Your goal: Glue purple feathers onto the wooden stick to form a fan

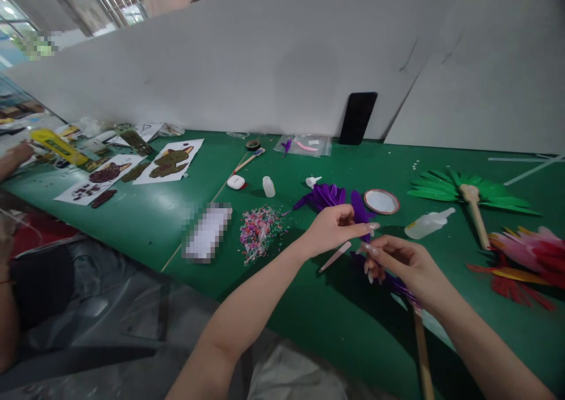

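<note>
Upright between my hands stands a purple feather (361, 206). My left hand (338, 226) pinches it between thumb and fingers. My right hand (397, 262) is closed at its lower end, thumb against fingertips, almost touching the left thumb. Beneath my right hand, more purple feathers (399, 287) join a wooden stick (422, 350) that runs toward the table's front edge; the hand partly hides them. A pile of loose purple feathers (325, 196) lies just beyond my left hand. Close by are a round dish of white stuff (382, 201) and a flat pale stick (335, 256).
A squeeze bottle (427, 224), a green feather fan (471, 194) and red-pink feathers (529, 253) lie right. Leftward are colourful bits (260, 230), a small bottle (268, 186) and a white case (236, 182). A phone (358, 117) leans on the partition. Another person's hand (20, 155) shows far left.
</note>
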The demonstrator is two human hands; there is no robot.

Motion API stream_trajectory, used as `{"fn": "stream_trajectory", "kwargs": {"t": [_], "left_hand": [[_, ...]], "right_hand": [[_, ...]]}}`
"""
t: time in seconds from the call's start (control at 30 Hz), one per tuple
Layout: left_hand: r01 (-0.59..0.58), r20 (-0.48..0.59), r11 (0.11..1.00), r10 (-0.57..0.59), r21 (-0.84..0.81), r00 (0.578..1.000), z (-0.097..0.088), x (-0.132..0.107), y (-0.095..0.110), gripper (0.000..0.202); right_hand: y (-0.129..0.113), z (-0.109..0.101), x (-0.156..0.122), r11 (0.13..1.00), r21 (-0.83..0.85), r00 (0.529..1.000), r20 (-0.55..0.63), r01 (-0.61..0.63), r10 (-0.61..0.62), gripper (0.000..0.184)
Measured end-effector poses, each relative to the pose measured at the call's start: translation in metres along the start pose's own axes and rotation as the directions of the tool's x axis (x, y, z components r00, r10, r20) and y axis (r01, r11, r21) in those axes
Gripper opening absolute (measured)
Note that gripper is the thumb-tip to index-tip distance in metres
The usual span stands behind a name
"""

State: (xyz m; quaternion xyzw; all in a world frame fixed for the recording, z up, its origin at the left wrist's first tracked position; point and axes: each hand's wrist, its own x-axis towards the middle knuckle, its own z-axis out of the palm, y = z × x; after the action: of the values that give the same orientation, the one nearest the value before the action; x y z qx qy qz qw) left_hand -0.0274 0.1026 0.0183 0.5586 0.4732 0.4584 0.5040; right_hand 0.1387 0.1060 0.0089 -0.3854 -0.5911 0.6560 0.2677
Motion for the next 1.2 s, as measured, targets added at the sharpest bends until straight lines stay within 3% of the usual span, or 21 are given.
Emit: {"fn": "stream_trajectory", "kwargs": {"t": [0.57, 0.7, 0.93, 1.03, 1.1, 1.13, 1.2], "left_hand": [[-0.125, -0.072, 0.944, 0.154, 0.306, 0.985, 0.006, -0.004, 0.000, 0.032], [-0.123, -0.039, 0.927, 0.145, 0.354, 0.989, 0.005, -0.005, 0.000, 0.026], [-0.113, -0.020, 0.914, 0.131, 0.389, 0.991, 0.003, -0.002, 0.000, 0.032], [-0.093, -0.033, 0.837, 0.132, 0.539, 0.991, 0.002, -0.006, 0.007, 0.037], [-0.080, -0.085, 0.734, 0.184, 0.674, 0.979, -0.005, -0.021, 0.012, 0.038], [-0.063, -0.132, 0.669, 0.237, 0.741, 0.963, -0.011, -0.034, 0.013, 0.038], [0.095, -0.332, 0.533, 0.370, 0.841, 0.868, -0.031, -0.068, 0.009, 0.043]], "right_hand": [[0.008, -0.001, 0.002, 0.991, -0.127, 0.985, -0.160, 0.050, -0.070, 0.029], [0.008, -0.003, 0.002, 0.984, -0.157, 0.973, -0.199, 0.085, -0.116, 0.029], [0.008, -0.002, 0.003, 0.994, -0.103, 0.983, -0.172, 0.044, -0.062, 0.029], [0.009, -0.001, 0.003, 0.996, -0.087, 0.987, -0.155, 0.037, -0.051, 0.028], [0.008, -0.001, 0.003, 0.996, -0.075, 0.985, -0.161, 0.041, -0.053, 0.028], [0.007, -0.001, 0.002, 0.997, -0.068, 0.985, -0.165, 0.046, -0.057, 0.027], [0.005, -0.001, 0.001, 0.997, -0.061, 0.984, -0.165, 0.057, -0.067, 0.027]]}}
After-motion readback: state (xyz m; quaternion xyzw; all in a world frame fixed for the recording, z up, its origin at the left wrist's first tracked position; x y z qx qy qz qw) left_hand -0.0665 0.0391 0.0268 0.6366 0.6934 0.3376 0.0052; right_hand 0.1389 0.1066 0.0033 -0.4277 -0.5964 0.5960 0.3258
